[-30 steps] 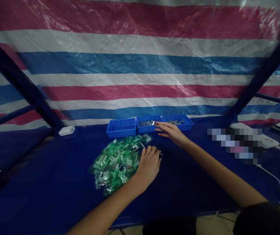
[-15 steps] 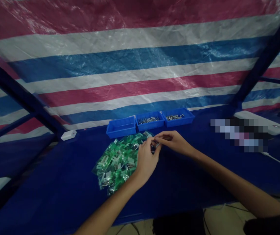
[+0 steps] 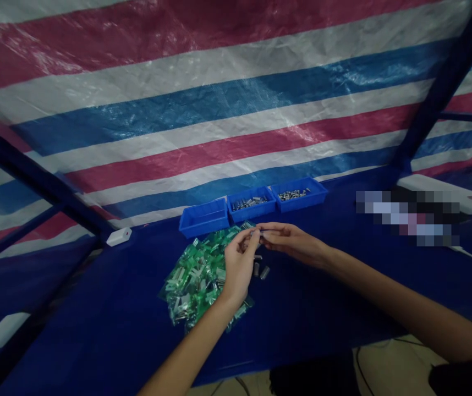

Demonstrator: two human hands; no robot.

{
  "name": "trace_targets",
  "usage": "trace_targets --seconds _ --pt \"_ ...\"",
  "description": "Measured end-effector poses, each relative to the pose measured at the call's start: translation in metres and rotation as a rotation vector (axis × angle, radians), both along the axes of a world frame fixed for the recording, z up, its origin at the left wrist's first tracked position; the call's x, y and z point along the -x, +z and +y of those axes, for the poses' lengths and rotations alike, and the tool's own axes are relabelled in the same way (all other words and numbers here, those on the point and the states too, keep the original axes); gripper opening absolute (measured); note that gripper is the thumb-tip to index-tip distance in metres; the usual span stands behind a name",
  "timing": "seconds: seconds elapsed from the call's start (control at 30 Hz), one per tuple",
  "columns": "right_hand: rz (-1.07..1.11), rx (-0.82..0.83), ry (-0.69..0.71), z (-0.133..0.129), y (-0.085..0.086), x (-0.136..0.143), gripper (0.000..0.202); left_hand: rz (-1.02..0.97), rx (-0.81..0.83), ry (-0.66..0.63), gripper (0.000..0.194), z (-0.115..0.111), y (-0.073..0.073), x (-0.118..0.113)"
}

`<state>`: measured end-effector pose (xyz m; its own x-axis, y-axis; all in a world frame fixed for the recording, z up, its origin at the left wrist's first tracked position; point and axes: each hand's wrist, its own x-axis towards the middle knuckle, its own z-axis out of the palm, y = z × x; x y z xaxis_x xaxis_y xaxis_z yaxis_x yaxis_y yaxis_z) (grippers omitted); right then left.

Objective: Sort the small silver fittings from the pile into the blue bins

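Note:
My left hand (image 3: 238,261) and my right hand (image 3: 291,240) meet over the table with fingertips pinched together. Both are closed around something small, mostly covered by the fingers, which I cannot make out. Beside and partly behind my left hand lies a heap of clear and green plastic packets (image 3: 197,280) with small pale and metallic pieces inside. Just below the fingertips, a few small metal cylinders (image 3: 264,273) rest loose on the blue tabletop (image 3: 310,297).
Behind the heap stand three blue trays in a row: a left tray (image 3: 203,220), a middle tray (image 3: 252,212) with metal pins and a right tray (image 3: 302,206) with small metal parts. White boxes (image 3: 119,236) and a white device (image 3: 446,192) lie farther out.
My hands stay together, with the left wrist turned more upright and the right fingers straighter. The loose metal cylinders below them have come into view. The camera has shifted slightly.

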<state>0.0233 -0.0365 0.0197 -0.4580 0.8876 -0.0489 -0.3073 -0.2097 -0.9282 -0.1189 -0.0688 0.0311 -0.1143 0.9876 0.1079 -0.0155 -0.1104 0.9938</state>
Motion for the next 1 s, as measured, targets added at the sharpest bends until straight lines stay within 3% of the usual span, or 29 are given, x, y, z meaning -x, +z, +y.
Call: trace_targets --seconds 0.23,0.43,0.57,0.67,0.77,0.87,1.0 --pt "-0.103 -0.057 -0.055 -0.004 -0.01 0.009 0.037 -0.01 -0.048 0.017 0.026 0.003 -0.006 0.001" --pt "-0.206 -0.194 -0.139 -0.004 0.002 0.006 0.026 0.083 -0.062 -0.003 0.019 0.003 -0.004 0.0" --pt "-0.269 -0.26 -0.233 0.003 0.003 0.001 0.026 0.434 -0.165 -0.132 0.02 0.001 -0.005 0.002" --pt "-0.35 -0.322 -0.32 0.013 -0.001 -0.005 0.029 0.843 -0.278 -0.136 0.034 -0.004 -0.007 0.003" --pt "-0.426 -0.361 -0.387 0.023 -0.006 -0.012 0.032 1.178 -0.315 -0.127 0.024 -0.011 -0.007 0.001" --pt "-0.481 -0.361 -0.447 0.031 -0.009 -0.017 0.033 1.374 -0.248 -0.183 0.019 -0.018 -0.008 -0.002" --pt "-0.524 -0.275 -0.524 0.042 -0.011 -0.021 0.032 1.456 -0.232 -0.274 0.012 -0.024 -0.01 -0.004"
